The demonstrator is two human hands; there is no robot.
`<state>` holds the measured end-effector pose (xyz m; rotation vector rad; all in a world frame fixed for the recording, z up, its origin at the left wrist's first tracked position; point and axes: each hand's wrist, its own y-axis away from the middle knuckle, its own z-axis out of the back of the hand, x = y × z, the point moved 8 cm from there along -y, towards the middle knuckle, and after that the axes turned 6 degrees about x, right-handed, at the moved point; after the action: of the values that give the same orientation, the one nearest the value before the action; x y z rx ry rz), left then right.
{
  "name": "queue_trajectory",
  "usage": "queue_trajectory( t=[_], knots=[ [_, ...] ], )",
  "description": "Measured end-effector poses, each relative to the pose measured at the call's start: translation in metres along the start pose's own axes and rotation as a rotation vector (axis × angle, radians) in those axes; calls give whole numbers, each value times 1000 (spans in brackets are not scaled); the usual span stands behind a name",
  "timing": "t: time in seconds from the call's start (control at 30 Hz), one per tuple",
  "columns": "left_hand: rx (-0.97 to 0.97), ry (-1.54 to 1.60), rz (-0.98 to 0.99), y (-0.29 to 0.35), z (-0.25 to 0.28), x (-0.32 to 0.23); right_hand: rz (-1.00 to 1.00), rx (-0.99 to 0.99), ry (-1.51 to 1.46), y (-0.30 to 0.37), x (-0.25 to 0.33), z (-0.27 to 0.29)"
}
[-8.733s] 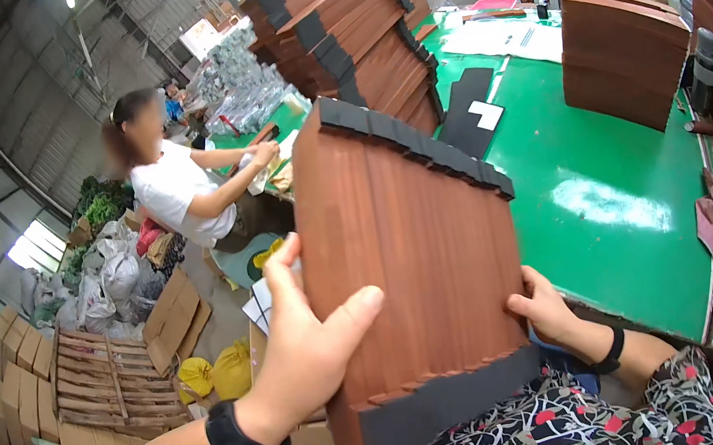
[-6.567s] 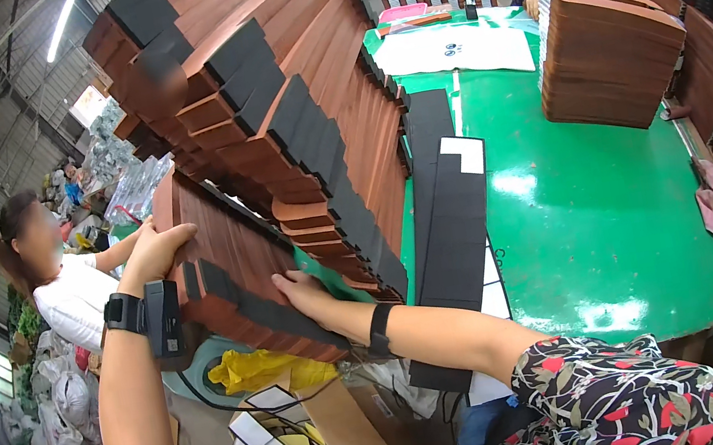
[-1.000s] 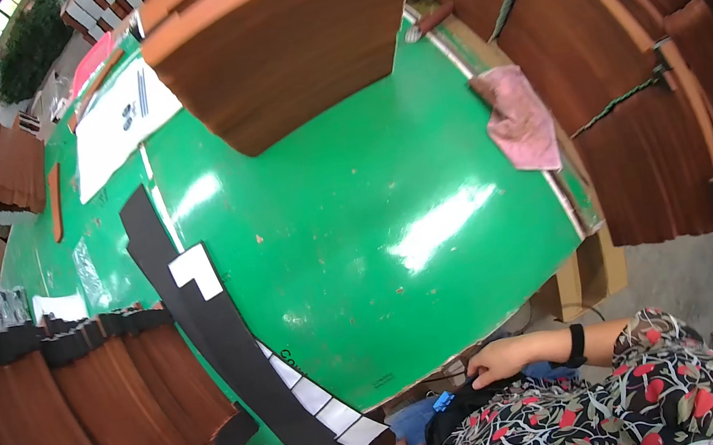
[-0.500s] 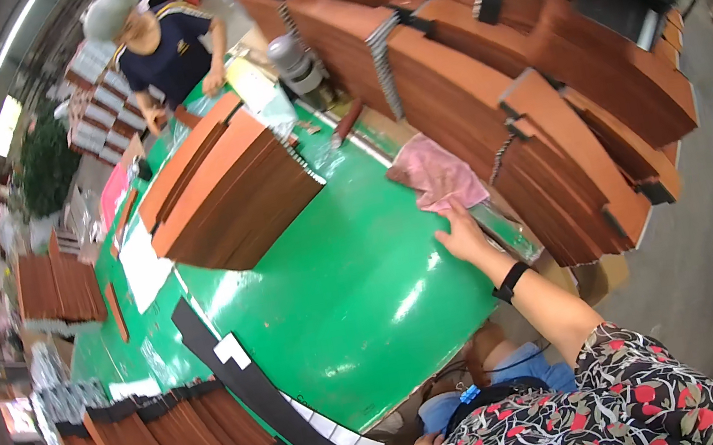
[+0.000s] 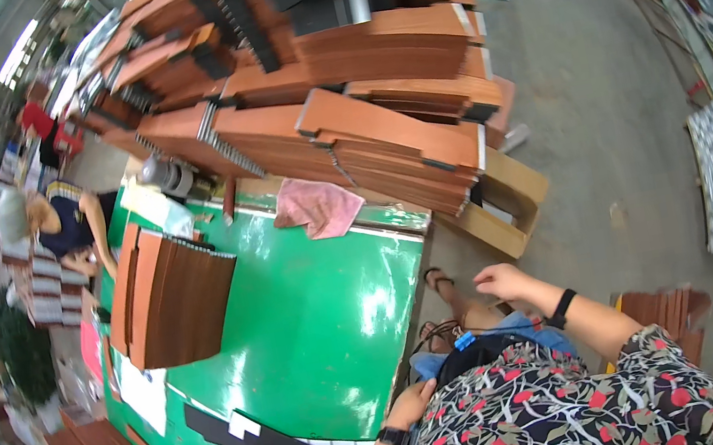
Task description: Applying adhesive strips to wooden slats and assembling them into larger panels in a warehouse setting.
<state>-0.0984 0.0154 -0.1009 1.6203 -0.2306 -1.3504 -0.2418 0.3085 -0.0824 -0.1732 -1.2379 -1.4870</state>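
My right hand (image 5: 502,282) hangs in the air past the table's right edge, its fingers loosely bent and open, with nothing seen in them. Close to my waist is my left hand (image 5: 413,403), near the table's front edge; its partly visible fingers look flat and open, with nothing seen in them. A crumpled pink cloth (image 5: 315,206) lies on the far right edge of the green table (image 5: 294,300), out of reach of both hands. Left of my left hand, a long black strip (image 5: 267,443) with white pieces rests along the table edge.
A stack of curved brown sheets (image 5: 184,300) stands on the table's left half. Tall brown stacks (image 5: 389,136) line the far side. An open cardboard box (image 5: 506,206) sits on the floor beyond the right corner. A co-worker (image 5: 61,222) stands across the table.
My right hand has left the pink cloth and drawn back past the table's right edge. The view has swung right; the cloth stays on the table.
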Motion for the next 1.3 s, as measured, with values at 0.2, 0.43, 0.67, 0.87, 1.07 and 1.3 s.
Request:
queue_trajectory(
  t=[0.2, 0.43, 0.67, 0.87, 1.07, 1.3],
  knots=[
    [-65, -342, -125, -5, 34, -59, 282, -684, 114, 90, 76, 100],
    [-186, -661, -264, -5, 50, -132, 552, -958, 524, 25, 244, 158],
    [-28, -472, -128, -20, 16, -140, 536, -869, 341, 4, 225, 178],
    [-158, -703, 26, -24, 45, -164, 777, -1110, 136, 22, 226, 171],
    [-221, -707, -151, -74, 28, -292, 622, -850, -15, 95, 39, 238],
    [-168, -683, -79, -96, 6, -316, -151, -630, -314, 131, -323, 204]
  ],
)
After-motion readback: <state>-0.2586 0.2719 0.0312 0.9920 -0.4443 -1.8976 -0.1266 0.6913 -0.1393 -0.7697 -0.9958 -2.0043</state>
